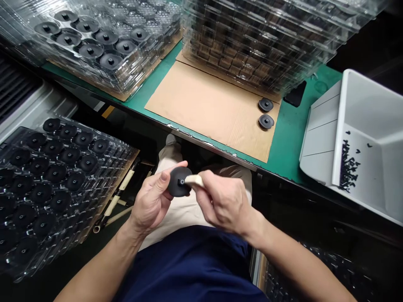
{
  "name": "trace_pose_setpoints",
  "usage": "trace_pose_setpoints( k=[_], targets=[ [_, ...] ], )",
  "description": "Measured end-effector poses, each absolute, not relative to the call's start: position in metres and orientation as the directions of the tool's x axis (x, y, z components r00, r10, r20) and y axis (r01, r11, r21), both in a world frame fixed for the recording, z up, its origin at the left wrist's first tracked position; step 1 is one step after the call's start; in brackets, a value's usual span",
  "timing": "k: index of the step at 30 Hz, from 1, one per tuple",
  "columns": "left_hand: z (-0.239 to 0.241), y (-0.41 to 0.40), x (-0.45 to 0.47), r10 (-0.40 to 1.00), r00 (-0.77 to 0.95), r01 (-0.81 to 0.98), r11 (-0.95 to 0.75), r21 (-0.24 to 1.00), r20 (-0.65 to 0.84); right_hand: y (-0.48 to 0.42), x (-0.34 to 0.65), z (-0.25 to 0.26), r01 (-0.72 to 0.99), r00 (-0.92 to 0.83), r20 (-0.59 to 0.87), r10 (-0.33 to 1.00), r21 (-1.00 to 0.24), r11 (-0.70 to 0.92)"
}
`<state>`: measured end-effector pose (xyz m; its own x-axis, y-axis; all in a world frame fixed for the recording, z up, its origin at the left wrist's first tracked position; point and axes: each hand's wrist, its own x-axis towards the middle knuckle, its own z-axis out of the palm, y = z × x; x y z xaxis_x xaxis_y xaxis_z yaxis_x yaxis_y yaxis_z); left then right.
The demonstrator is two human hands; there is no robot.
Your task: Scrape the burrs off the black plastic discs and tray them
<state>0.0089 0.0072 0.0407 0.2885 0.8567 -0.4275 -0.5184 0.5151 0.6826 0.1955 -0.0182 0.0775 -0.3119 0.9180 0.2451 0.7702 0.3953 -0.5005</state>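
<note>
Above my lap, my left hand [154,195] grips a round black plastic part [176,184] by its edge, thumb on the near face. A small raised hub with a light ring sits in the middle of that face. My right hand [222,199] is closed around a cream-coloured tool [195,180], whose tip meets the disc beside the hub. What kind of tool it is, I cannot make out, since my fingers cover much of it. Two similar black parts [266,121] lie at the right end of a cardboard sheet [204,105] on the bench.
Clear trays of black discs [90,50] are stacked at the back left, and another tray stack [40,188] stands at my left. Tall clear trays [245,46] rise behind the cardboard. A grey bin [365,159] with small black pieces sits right, near a dark flat object [295,94].
</note>
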Motion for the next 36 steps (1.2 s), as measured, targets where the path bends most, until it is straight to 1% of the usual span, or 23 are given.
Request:
trace_pose_setpoints(
  k=[2, 4, 6, 9, 11, 12, 14, 16, 18, 20, 21, 23, 25, 27, 29, 30, 31, 33, 36],
  targets=[
    [0.038, 0.007, 0.009, 0.788, 0.424, -0.463, 0.613, 0.640, -0.447, -0.012, 0.198, 0.081, 0.780, -0.371, 0.269, 0.889, -0.428, 0.456],
    [0.037, 0.007, 0.010, 0.739, 0.496, -0.448, 0.667, 0.595, -0.456, -0.005, 0.201, 0.085, 0.763, -0.475, 0.269, 0.838, -0.348, 0.545],
    [0.040, 0.008, 0.012, 0.767, 0.455, -0.496, 0.641, 0.586, -0.453, -0.003, 0.201, 0.088, 0.764, -0.493, 0.265, 0.829, -0.324, 0.558],
    [0.043, 0.010, 0.015, 0.873, 0.256, -0.566, 0.483, 0.668, -0.414, -0.009, 0.199, 0.083, 0.798, -0.375, 0.239, 0.895, -0.408, 0.443],
    [0.043, 0.010, 0.016, 0.909, 0.174, -0.553, 0.409, 0.725, -0.380, -0.014, 0.198, 0.076, 0.798, -0.346, 0.220, 0.912, -0.443, 0.410],
    [0.041, 0.010, 0.016, 0.909, 0.177, -0.535, 0.410, 0.739, -0.376, -0.015, 0.198, 0.074, 0.799, -0.347, 0.213, 0.913, -0.442, 0.407],
    [0.037, 0.009, 0.014, 0.881, 0.256, -0.491, 0.474, 0.731, -0.399, -0.013, 0.200, 0.071, 0.812, -0.362, 0.210, 0.908, -0.407, 0.417],
    [0.032, 0.007, 0.011, 0.812, 0.381, -0.459, 0.581, 0.672, -0.442, -0.005, 0.203, 0.074, 0.809, -0.440, 0.207, 0.874, -0.330, 0.486],
    [0.029, 0.006, 0.009, 0.729, 0.488, -0.455, 0.681, 0.574, -0.479, 0.004, 0.206, 0.079, 0.755, -0.573, 0.210, 0.792, -0.239, 0.610],
    [0.029, 0.007, 0.009, 0.669, 0.551, -0.464, 0.742, 0.484, -0.498, 0.011, 0.207, 0.084, 0.701, -0.660, 0.207, 0.722, -0.176, 0.691],
    [0.029, 0.007, 0.010, 0.670, 0.549, -0.484, 0.743, 0.463, -0.500, 0.013, 0.206, 0.085, 0.706, -0.656, 0.208, 0.725, -0.170, 0.687],
    [0.030, 0.008, 0.012, 0.741, 0.460, -0.560, 0.670, 0.488, -0.490, 0.011, 0.201, 0.085, 0.774, -0.564, 0.202, 0.800, -0.207, 0.598],
    [0.031, 0.009, 0.014, 0.850, 0.286, -0.632, 0.514, 0.579, -0.442, 0.005, 0.195, 0.082, 0.832, -0.439, 0.178, 0.881, -0.289, 0.473],
    [0.030, 0.009, 0.014, 0.919, 0.151, -0.634, 0.373, 0.677, -0.365, -0.002, 0.188, 0.077, 0.834, -0.373, 0.128, 0.919, -0.388, 0.393],
    [0.029, 0.009, 0.012, 0.946, 0.100, -0.605, 0.305, 0.736, -0.309, -0.007, 0.185, 0.072, 0.823, -0.346, 0.078, 0.935, -0.453, 0.342],
    [0.028, 0.009, 0.011, 0.947, 0.106, -0.592, 0.305, 0.746, -0.302, -0.007, 0.184, 0.070, 0.827, -0.328, 0.062, 0.943, -0.464, 0.318],
    [0.027, 0.009, 0.009, 0.941, 0.132, -0.579, 0.328, 0.746, -0.311, -0.006, 0.185, 0.068, 0.837, -0.311, 0.053, 0.949, -0.458, 0.300],
    [0.026, 0.011, 0.006, 0.900, 0.236, -0.547, 0.436, 0.715, -0.367, -0.002, 0.189, 0.065, 0.856, -0.316, 0.060, 0.947, -0.412, 0.312],
    [0.023, 0.015, 0.003, 0.769, 0.437, -0.488, 0.638, 0.595, -0.467, 0.009, 0.199, 0.066, 0.843, -0.437, 0.063, 0.897, -0.319, 0.434]
  ],
)
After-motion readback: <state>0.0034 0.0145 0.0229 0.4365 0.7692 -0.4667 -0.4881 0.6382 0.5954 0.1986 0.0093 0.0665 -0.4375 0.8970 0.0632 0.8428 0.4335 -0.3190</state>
